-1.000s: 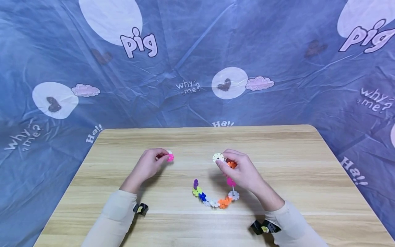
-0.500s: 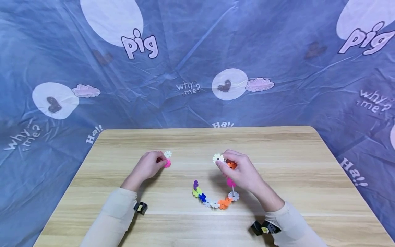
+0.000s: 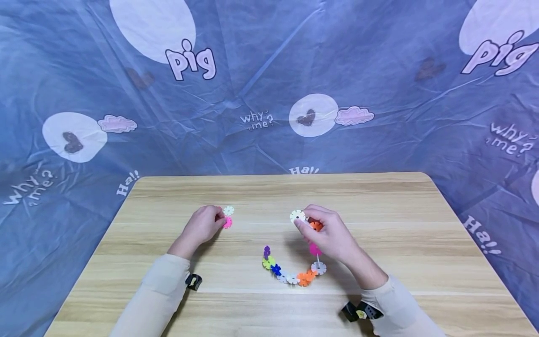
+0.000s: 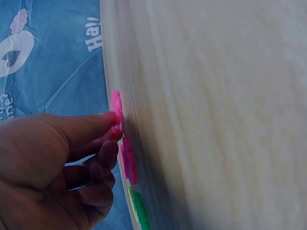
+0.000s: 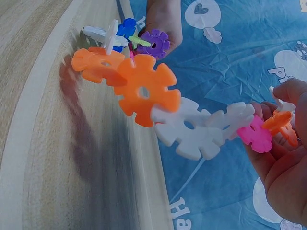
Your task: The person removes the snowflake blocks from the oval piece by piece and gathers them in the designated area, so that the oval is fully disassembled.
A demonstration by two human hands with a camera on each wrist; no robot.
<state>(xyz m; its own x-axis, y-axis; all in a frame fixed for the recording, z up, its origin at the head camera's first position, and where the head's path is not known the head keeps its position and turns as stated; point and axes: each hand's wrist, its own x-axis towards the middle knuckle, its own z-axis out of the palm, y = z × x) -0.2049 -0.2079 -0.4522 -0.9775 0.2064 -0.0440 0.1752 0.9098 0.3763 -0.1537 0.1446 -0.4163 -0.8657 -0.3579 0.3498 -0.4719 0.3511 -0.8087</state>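
Note:
With thumb and index finger, my left hand (image 3: 203,224) pinches a pink notched snowflake disc (image 4: 117,108) over the left part of the table. A white snowflake disc (image 3: 229,210) shows just behind that hand. My right hand (image 3: 330,231) grips one end of a chain of interlocked snowflake discs, with a white disc (image 3: 297,216) at its fingertips and an orange disc (image 3: 316,225) beside them. From there the chain curves down through pink, white, orange (image 5: 146,90), blue and yellow-green discs to a purple disc (image 3: 267,251). Fingers hide part of the chain.
More pink discs (image 4: 128,160) and a green disc (image 4: 141,211) are seen edge-on past the left fingers. The wooden table (image 3: 269,313) ends at a blue printed cloth (image 3: 227,145) hanging behind it.
My left hand has shifted slightly toward me with the pink disc, and the white disc behind it shows more fully. The right hand and chain have stayed almost still.

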